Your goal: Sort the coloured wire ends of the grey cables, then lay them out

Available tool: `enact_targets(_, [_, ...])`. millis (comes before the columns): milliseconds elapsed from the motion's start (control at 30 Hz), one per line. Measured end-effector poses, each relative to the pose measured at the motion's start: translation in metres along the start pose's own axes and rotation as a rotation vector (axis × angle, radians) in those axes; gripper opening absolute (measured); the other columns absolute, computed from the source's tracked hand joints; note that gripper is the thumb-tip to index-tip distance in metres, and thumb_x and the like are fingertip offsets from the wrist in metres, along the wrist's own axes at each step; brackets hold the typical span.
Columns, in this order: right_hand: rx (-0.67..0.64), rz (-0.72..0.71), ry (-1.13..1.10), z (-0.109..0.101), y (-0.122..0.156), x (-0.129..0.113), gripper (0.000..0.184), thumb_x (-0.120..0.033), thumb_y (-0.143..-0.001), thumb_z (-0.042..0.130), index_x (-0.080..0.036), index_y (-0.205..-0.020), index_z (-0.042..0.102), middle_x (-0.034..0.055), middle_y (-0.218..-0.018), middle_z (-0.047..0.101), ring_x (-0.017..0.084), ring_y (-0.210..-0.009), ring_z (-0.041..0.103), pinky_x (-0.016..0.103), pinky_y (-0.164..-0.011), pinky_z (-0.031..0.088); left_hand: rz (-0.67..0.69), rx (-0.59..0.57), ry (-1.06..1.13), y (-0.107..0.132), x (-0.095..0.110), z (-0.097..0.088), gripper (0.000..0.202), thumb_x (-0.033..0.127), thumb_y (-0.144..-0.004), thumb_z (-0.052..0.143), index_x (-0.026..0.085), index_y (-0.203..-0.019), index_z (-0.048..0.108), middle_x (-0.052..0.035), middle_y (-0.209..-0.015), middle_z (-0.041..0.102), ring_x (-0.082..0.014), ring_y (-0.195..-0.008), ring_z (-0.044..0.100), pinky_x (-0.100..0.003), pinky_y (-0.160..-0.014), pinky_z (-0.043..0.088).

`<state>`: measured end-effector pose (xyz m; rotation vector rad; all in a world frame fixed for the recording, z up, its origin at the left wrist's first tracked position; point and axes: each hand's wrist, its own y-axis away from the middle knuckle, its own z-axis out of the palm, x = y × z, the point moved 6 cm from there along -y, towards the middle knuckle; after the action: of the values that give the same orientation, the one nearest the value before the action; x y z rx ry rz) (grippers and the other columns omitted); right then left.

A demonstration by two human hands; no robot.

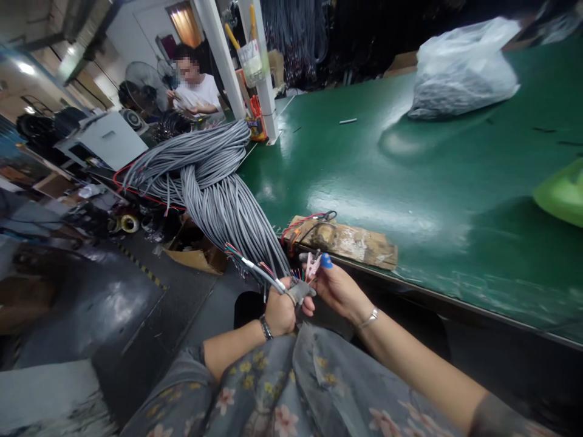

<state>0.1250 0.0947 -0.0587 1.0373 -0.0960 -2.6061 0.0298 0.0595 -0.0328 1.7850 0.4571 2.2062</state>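
Beside the bench (437, 182), left hand (279, 312) clasps cables (265, 275); right hand (340, 290) pinches pink clip (312, 266).

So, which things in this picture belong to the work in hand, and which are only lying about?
Belong to the work:
- grey cable, held in the left hand
- small pink clip, in the right hand
- big grey cable bundle, probably, beside the hands

Seem only lying about:
- whitish plastic bag
- short grey piece on the green bench
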Motion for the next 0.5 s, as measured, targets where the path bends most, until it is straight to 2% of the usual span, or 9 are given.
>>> enact_targets(100, [0.016,0.012,-0.032,-0.0012,-0.0028,0.0012,0.043,-0.059,-0.067,0.071,-0.018,-0.078,0.067,0.002,-0.064,0.061,0.015,-0.057,0.054,0.031,-0.057,0.046,0.008,0.015,-0.009,0.0002,-0.0002,-0.0005,0.04,0.051,-0.052,0.072,0.015,-0.057,0.056,0.002,-0.038,0.049,-0.0077,-0.033,0.042,-0.02,-0.036,0.034])
enact_targets(300, [0.138,0.012,-0.07,-0.004,-0.0049,-0.001,0.033,-0.05,-0.059,0.081,-0.02,-0.071,0.071,0.0001,-0.063,0.062,0.012,-0.058,0.051,0.026,-0.058,0.046,0.021,0.012,-0.036,-0.002,-0.0046,-0.0031,0.041,0.053,-0.054,0.072,0.015,-0.057,0.056,0.0013,-0.039,0.05,-0.0078,-0.034,0.043,-0.02,-0.036,0.034])
enact_targets(500, [0.144,0.021,-0.083,-0.0042,-0.003,0.0013,0.035,-0.051,-0.059,0.08,-0.019,-0.071,0.07,0.0007,-0.062,0.061,0.013,-0.058,0.051,0.026,-0.057,0.046,0.036,-0.007,-0.041,-0.0029,-0.004,-0.0019,0.041,0.052,-0.055,0.073,0.015,-0.056,0.056,0.0007,-0.039,0.052,-0.0078,-0.034,0.044,-0.02,-0.037,0.036])
